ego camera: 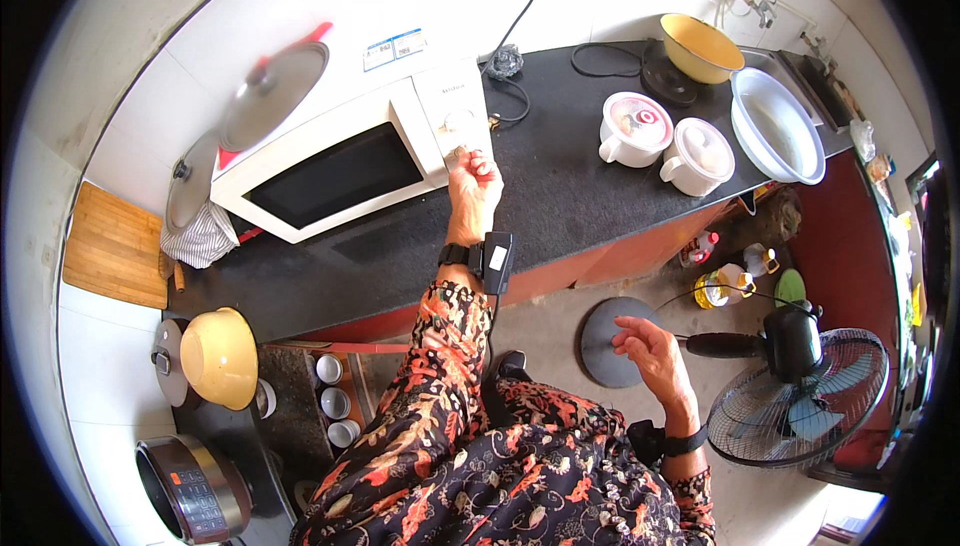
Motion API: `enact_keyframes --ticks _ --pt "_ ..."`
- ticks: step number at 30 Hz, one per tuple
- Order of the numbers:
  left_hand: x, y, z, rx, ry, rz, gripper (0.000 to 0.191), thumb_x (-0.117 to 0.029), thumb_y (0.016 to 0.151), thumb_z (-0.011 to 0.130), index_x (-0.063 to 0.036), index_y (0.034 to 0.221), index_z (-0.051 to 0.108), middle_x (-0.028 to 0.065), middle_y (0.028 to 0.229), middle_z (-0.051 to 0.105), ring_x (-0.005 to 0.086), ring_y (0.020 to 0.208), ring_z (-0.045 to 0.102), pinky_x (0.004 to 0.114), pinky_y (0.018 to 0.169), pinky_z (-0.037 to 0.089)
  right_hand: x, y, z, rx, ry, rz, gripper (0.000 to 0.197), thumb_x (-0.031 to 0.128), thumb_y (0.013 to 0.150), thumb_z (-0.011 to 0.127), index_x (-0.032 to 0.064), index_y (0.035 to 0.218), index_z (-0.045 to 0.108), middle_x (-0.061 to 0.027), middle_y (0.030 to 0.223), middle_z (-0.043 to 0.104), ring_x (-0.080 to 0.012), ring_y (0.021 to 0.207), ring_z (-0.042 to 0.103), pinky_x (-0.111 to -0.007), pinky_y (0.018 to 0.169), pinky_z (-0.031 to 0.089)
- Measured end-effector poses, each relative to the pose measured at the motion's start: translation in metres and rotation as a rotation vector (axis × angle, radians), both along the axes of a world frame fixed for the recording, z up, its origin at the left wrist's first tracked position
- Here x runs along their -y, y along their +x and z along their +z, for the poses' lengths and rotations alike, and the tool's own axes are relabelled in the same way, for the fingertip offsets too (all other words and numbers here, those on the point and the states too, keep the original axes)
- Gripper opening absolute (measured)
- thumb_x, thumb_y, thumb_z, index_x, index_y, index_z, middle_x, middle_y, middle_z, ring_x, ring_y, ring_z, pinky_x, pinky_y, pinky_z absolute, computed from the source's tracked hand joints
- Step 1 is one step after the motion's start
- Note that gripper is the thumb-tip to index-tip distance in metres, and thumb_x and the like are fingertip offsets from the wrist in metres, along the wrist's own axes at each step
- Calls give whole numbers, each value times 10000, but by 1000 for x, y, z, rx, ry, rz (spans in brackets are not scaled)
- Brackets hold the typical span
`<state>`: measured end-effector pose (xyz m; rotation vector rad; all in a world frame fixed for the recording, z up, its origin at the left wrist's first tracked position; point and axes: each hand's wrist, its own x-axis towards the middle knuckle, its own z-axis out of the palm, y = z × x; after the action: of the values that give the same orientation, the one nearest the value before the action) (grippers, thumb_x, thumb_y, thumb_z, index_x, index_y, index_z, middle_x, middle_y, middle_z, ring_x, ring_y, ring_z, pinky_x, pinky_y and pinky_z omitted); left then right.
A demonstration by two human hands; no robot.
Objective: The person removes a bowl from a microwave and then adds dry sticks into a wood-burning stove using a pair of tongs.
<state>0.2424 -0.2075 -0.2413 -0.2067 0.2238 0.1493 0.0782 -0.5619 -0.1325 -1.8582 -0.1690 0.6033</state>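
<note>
My left hand [475, 178] reaches forward to the control panel of a white microwave oven [330, 163], its curled fingers on the lower dial [456, 153]. Above them on the panel is a second dial [460, 121]. The oven's door looks closed, with a dark window. My right hand [646, 347] is raised over the floor beside my body, fingers loosely bent and apart, holding nothing. It is left of a black electric stand fan [799, 388]. On the dark countertop right of the microwave stand two white lidded mugs [636, 129], one with a red mark on its lid.
A pale blue basin [778, 125] and a yellow enamel basin [701, 47] stand at the right. Metal pan lids [276, 95] lean behind the microwave. At left are a wooden cutting board [116, 246], a yellow bowl [219, 358] and a cooker [193, 490]. Bottles [724, 285] stand on the floor.
</note>
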Motion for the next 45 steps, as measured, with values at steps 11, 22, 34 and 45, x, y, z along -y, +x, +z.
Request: enact_keyframes --ticks 11,22,34,45 --pt "6 1 8 -88 108 20 136 -9 873 498 -12 737 494 27 614 467 117 466 440 215 447 413 3 -2 -5 -26 4 -9 330 65 857 460 -61 1143 565 -83 845 637 -140 772 613 -260 725 492" --pt "5 -4 16 -139 218 73 131 18 864 500 -26 741 504 23 602 466 108 447 433 202 422 422 0 -5 -4 -51 4 -7 334 74 852 462 -55 1140 570 -71 844 636 -129 767 598 -252 702 478" --pt "12 -2 27 -272 339 117 148 5 887 488 -27 744 510 33 587 485 106 431 439 197 393 418 1 -8 -10 -77 15 -17 326 60 858 455 -58 1141 567 -84 859 639 -137 773 608 -255 712 485" --pt "5 -4 24 -302 317 126 118 23 881 477 -9 771 505 26 576 464 105 422 429 193 391 409 -2 -11 -11 -96 17 -6 330 59 849 459 -56 1139 566 -84 859 640 -140 768 609 -255 703 485"
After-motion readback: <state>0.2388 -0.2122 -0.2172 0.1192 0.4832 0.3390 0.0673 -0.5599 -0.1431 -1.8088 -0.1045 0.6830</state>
